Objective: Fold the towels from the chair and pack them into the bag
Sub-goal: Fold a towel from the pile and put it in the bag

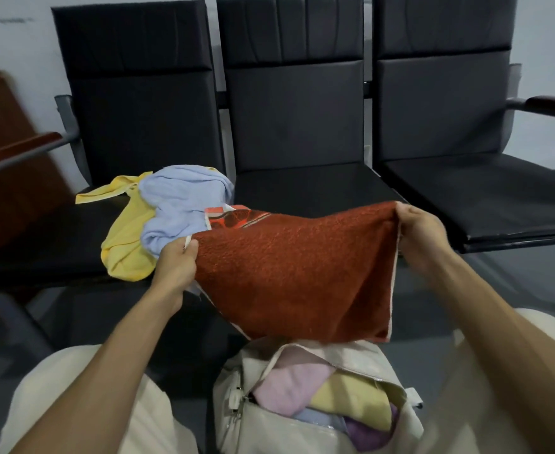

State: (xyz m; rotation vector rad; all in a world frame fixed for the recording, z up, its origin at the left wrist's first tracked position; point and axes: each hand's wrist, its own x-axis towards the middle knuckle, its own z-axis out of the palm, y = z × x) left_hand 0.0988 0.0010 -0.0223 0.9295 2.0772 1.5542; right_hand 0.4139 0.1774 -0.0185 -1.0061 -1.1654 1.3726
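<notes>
Above the open bag (pixel 305 430), a rust-red towel (pixel 295 273) hangs stretched between both hands. Rough terry texture, folded over so a doubled panel drops down; pale cream hem along the right edge and bottom corner. A patterned orange-and-white border band shows at its upper left. Left hand (pixel 176 268) pinches the top-left corner, thumb on top, fingers curled under the cloth. Right hand (pixel 420 232) grips the top-right corner, fingers wrapped behind the edge. Towel held in air, lower edge just over the bag mouth, not touching the seat as far as visible.

Bag is cream, zipper open, sits between the person's knees; inside are folded towels: pink (pixel 289 385), pale yellow (pixel 351 396), light blue (pixel 315 419), purple (pixel 367 434).

On the left chair seat (pixel 40 244): a crumpled light-blue towel (pixel 181 204) lying on top of a yellow towel (pixel 125 247), both unfolded. Black padded chairs in a row, middle seat (pixel 308 188) behind the red towel.
</notes>
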